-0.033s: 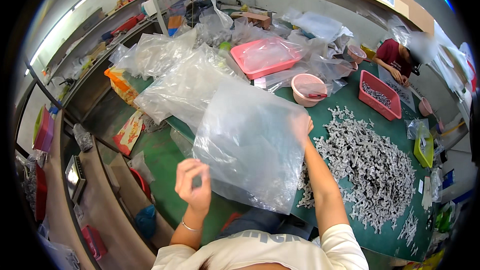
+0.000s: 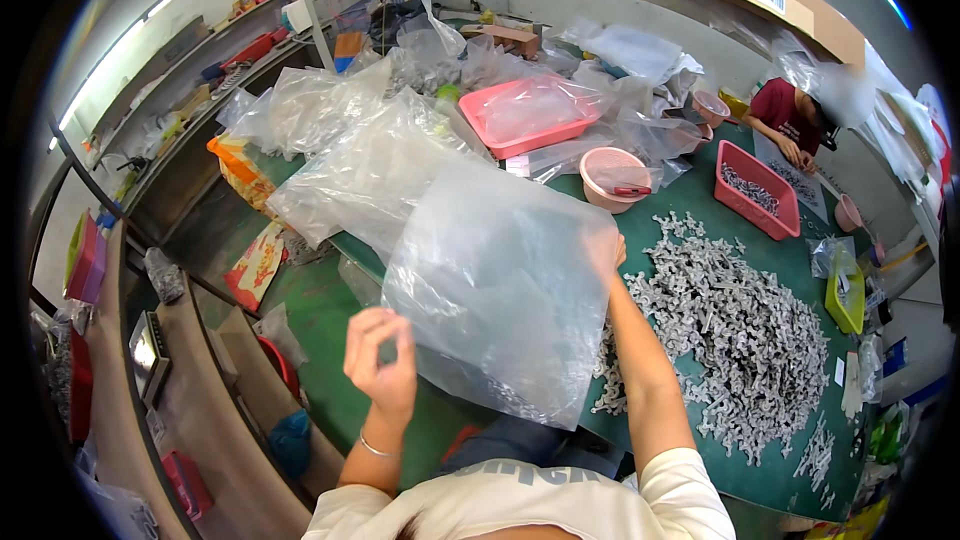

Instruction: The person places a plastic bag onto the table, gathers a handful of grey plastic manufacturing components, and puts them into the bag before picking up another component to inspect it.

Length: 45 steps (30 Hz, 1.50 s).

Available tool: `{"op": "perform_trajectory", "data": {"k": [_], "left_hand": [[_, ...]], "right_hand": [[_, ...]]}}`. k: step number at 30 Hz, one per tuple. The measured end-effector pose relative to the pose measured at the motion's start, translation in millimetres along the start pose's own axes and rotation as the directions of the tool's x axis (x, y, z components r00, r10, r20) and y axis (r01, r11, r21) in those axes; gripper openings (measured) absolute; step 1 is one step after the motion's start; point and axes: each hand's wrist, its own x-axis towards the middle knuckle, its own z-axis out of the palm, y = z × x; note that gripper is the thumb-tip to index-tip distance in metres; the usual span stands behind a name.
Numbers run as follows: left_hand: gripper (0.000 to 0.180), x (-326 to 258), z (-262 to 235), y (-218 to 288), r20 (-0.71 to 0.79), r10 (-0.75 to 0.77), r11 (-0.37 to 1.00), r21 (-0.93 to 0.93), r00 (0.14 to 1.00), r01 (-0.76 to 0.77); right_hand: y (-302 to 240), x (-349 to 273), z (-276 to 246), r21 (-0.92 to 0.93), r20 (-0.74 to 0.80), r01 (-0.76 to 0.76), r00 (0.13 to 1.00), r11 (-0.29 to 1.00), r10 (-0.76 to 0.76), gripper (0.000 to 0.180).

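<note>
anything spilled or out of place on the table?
Slightly: a small cluster of grey parts lies near the edge of the green table, apart from the big loose heap, so it looks stray. No obvious tear shows in the plastic sheet.

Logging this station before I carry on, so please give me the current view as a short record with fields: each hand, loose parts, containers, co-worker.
Left hand: raised, fingers curled, beside the left edge of the clear plastic bag; contact unclear
Right hand: at the bag's right edge, partly seen through the plastic; grip unclear
Grey parts: large pile on the green table, right of the bag
Containers: pink tub beyond the right hand; pink tray with grey parts, beyond the pile
Co-worker: far right, beyond the pink tray
</note>
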Motion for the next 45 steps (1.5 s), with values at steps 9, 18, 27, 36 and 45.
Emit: {"op": "perform_trajectory", "data": {"k": [9,18,27,36,45], "left_hand": [[0.018,58.0,54.4,7.8,0.126,-0.004,1.000,-0.030,0.992,0.008],[0.017,66.2,116.3,50.6,0.280,0.170,0.979,-0.162,0.945,-0.128],[0.016,26.2,103.6,94.1,0.579,0.148,0.903,-0.410,0.802,0.130],[0.018,-11.0,45.3,89.3,0.754,0.409,0.562,-0.652,0.514,0.509],[0.022,-17.4,-0.1,71.3,0.765,-0.101,0.541,-0.494,0.636,0.680]], "right_hand": [[86.4,30.2,-52.7,0.682,0.730,-0.701,0.671,-0.207,0.129,0.023],[8.9,-53.7,-265.0,0.527,0.723,-0.776,0.624,-0.347,-0.298,0.019],[-15.1,-124.6,-245.5,0.128,0.859,-0.965,0.223,-0.229,-0.461,0.021],[18.9,-82.3,-88.1,0.491,0.853,-0.859,0.508,-0.148,-0.116,0.025],[-2.3,-126.4,-123.5,0.649,0.608,0.085,0.540,0.756,-0.582,0.042]]}}
